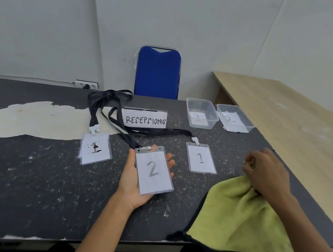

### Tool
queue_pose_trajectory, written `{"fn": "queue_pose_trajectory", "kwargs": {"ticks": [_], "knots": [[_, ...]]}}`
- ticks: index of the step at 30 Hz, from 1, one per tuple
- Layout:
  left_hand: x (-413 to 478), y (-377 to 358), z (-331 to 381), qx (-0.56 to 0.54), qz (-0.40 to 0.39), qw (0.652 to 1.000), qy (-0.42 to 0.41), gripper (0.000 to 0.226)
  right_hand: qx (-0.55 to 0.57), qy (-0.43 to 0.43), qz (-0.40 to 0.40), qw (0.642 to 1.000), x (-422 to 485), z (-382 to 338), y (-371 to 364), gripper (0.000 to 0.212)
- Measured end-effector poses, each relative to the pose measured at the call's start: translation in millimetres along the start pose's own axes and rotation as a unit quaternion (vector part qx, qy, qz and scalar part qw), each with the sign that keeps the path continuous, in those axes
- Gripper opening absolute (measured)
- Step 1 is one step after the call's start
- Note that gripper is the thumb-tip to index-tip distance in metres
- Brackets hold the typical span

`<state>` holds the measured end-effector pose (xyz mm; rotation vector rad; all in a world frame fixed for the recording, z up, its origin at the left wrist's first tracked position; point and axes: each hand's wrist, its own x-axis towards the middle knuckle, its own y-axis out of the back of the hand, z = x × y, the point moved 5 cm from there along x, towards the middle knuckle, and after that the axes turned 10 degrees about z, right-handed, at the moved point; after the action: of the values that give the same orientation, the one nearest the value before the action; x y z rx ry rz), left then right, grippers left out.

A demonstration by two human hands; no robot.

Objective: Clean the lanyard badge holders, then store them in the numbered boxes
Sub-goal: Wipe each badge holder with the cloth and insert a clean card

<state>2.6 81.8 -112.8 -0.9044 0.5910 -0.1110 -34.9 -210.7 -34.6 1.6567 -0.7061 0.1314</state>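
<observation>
Yellow-green microfibre cloth (240, 214) overhangs the tabletop's (34, 184) near edge at lower right, clenched in your right grip (267, 172). Your left grip (130, 179), palm flat and fingers relaxed, carries the clear plastic badge holder marked 2 (154, 172) at centre. There are three holders in all, and two clear plastic boxes (189, 113) sit by the right edge.

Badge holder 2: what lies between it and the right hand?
In the head view, badge holder 1 lies flat on the dark table between badge holder 2 and the right hand, which grips the green cloth.

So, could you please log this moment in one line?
left hand: badge holder 2 rests on palm | right hand: grips green cloth
</observation>
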Motion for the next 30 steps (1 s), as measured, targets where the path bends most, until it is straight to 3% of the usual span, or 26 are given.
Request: {"fn": "queue_pose_trajectory", "kwargs": {"ticks": [5, 9, 12, 14, 15, 17, 21, 26, 30], "knots": [[0, -3, 1, 0.003, 0.001, 1.0, -0.001, 0.071, -0.002, -0.024, -0.035, 0.999, -13, 4, -9, 0.014], [3, -2, 0, 0.011, 0.005, 1.0, -0.004, 0.07, 0.043, -0.017, -0.052, 0.998, -26, -7, -12, 0.034], [5, 0, 0, 0.016, 0.008, 1.0, -0.006, 0.068, 0.073, 0.007, -0.167, 0.983, -42, -3, -14, 0.079], [6, 0, 0, 0.022, 0.008, 1.0, -0.012, 0.067, 0.046, 0.051, -0.276, 0.959, -58, 2, -19, 0.117], [6, 0, 0, 0.023, 0.009, 1.0, -0.014, 0.067, 0.03, 0.07, -0.293, 0.953, -64, 4, -21, 0.126], [7, 0, 0, 0.025, 0.01, 1.0, -0.015, 0.068, 0.036, 0.077, -0.24, 0.967, -69, 5, -26, 0.123], [9, -1, 2, 0.03, 0.02, 0.999, -0.023, 0.072, 0.096, 0.079, -0.097, 0.987, -67, 2, -31, 0.083], [9, -5, 1, 0.033, 0.025, 0.999, -0.027, 0.076, 0.124, 0.113, -0.068, 0.983, -69, 3, -32, 0.063], [4, -7, 1, 0.014, -0.001, 1.0, -0.016, 0.063, 0.167, 0.115, -0.086, 0.975, -69, 3, -25, 0.053]]}}
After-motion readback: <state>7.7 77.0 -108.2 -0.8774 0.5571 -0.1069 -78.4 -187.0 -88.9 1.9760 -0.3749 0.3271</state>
